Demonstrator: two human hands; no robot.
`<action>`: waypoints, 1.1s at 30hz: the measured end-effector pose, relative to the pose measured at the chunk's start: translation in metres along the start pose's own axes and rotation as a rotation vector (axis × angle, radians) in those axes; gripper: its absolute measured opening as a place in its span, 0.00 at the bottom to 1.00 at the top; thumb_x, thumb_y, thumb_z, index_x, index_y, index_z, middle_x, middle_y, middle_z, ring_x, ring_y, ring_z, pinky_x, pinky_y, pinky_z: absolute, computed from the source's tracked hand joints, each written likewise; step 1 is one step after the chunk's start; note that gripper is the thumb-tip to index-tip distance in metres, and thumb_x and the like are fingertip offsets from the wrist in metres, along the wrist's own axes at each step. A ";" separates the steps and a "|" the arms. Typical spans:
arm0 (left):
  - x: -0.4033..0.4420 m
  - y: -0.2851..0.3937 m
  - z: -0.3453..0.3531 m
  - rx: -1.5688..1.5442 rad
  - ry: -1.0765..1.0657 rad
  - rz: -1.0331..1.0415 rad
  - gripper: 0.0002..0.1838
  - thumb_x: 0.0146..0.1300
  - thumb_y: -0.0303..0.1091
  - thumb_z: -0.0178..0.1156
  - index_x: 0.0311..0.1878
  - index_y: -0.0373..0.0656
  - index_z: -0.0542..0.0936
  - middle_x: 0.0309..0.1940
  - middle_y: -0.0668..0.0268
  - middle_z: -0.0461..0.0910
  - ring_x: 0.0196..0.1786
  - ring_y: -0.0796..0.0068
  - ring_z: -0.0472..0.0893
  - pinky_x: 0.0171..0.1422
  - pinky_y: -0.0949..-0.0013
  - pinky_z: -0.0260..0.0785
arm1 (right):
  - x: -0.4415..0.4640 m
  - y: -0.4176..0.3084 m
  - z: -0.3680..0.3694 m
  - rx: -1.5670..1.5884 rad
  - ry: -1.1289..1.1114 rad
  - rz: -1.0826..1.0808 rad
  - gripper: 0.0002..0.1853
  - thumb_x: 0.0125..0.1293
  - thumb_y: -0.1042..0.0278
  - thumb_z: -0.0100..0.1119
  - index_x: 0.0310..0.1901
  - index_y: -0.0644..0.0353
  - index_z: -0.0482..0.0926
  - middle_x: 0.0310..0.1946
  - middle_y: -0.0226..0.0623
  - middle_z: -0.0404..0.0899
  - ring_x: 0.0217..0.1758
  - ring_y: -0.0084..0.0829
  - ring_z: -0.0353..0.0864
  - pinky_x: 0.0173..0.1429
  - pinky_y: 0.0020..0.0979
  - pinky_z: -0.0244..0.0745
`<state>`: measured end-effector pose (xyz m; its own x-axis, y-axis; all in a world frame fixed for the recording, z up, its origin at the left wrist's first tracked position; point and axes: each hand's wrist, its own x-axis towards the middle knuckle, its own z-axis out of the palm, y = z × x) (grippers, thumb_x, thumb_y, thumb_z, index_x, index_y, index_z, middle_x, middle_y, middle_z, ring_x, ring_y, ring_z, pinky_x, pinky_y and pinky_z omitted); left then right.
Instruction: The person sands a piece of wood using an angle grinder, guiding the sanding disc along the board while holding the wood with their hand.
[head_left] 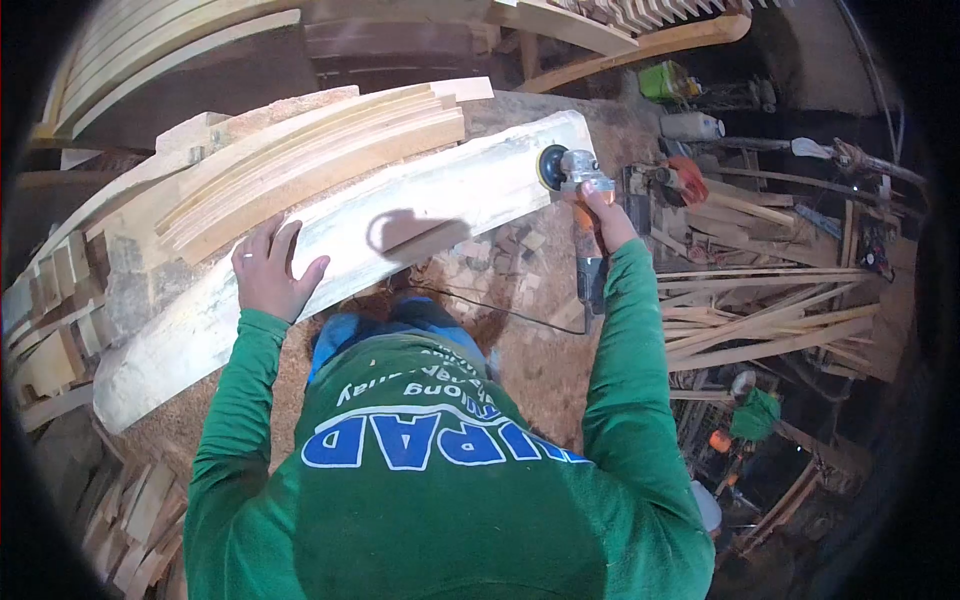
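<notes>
A long pale wooden board lies slantwise across the bench in front of me. My left hand rests on its near part with the fingers spread and the thumb apart. At the board's far right end, my right hand is wrapped round an orange and grey angle grinder. The grinder's round dark disc is at the board's surface near its right edge; whether it spins I cannot tell. A cord runs from the grinder's rear toward my body.
Several curved wooden strips are stacked behind the board. Thin slats lie in a pile on the right, with a white bottle above them. Wood offcuts are heaped at lower left. Sawdust and small blocks cover the floor.
</notes>
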<state>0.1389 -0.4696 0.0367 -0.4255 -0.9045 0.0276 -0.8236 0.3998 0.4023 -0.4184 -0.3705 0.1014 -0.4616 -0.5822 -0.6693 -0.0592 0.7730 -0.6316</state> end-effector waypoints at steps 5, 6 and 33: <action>0.000 0.002 -0.003 0.015 0.005 0.001 0.36 0.64 0.60 0.74 0.69 0.50 0.81 0.71 0.56 0.78 0.74 0.49 0.74 0.80 0.42 0.59 | -0.003 -0.008 0.023 -0.131 -0.039 -0.013 0.43 0.69 0.24 0.66 0.59 0.66 0.86 0.47 0.36 0.88 0.47 0.27 0.85 0.54 0.32 0.79; -0.001 0.002 -0.004 0.007 0.015 -0.002 0.36 0.64 0.60 0.74 0.69 0.50 0.81 0.71 0.56 0.78 0.74 0.49 0.74 0.80 0.42 0.59 | -0.007 -0.012 0.036 -0.147 -0.052 -0.044 0.43 0.70 0.25 0.67 0.60 0.65 0.86 0.47 0.36 0.88 0.47 0.27 0.85 0.55 0.32 0.78; -0.116 -0.178 -0.078 0.133 0.488 -0.454 0.28 0.72 0.53 0.68 0.71 0.54 0.81 0.73 0.61 0.76 0.75 0.54 0.73 0.82 0.41 0.53 | -0.201 -0.078 0.388 -0.448 -0.628 -0.287 0.37 0.71 0.37 0.74 0.64 0.65 0.82 0.50 0.42 0.91 0.54 0.34 0.89 0.64 0.37 0.80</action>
<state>0.3638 -0.4477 0.0332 0.1657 -0.9378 0.3050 -0.9331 -0.0490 0.3563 0.0220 -0.4118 0.1336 0.1985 -0.7024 -0.6835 -0.5084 0.5224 -0.6845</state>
